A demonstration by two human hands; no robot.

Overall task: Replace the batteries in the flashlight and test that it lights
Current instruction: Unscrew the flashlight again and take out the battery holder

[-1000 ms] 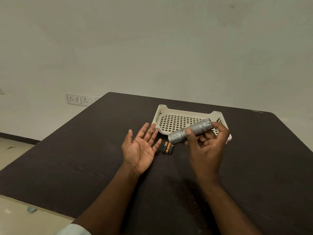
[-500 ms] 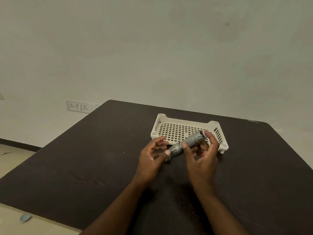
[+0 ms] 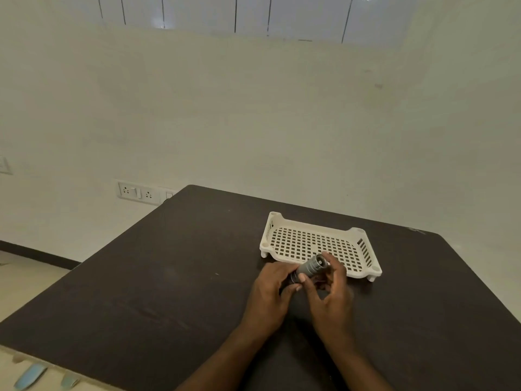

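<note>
Landmark: the white basket (image 3: 363, 251) on the dark table (image 3: 158, 277).

Nearest, just in front of the basket's near wall: 2 hands on 1 grey flashlight (image 3: 310, 267). It's held clear of the table, tilted, one end pointing up and away over the basket's near edge, the other end buried in the left palm.

Left hand (image 3: 269, 289): fingers wrapped round the nearer end, a firm closed hold. Right hand (image 3: 329, 289): thumb and fingers curled round the barrel on the basket side, also holding, with a looser pinch-style grip.

Step in hand, my read: unscrewing one end to open the battery compartment. 2 hands gripping opposite halves of the barrel fits a twist. Can't tell whether the cap is loose yet, since the joint is hidden under the fingers. So early in the task: nothing swapped, no light test yet.

Next move calls for: counter-rotation, left holding steady while right turns, or the reverse, then pulling the halves apart without dumping the cells. Keeping the open end up would help.

No batteries visible on the table near the basket; the hands cover that patch.

Basket itself: perforated floor, nothing visible inside.

Beyond the basket: a wall with a socket plate (image 3: 138, 192), off to the left.
</note>
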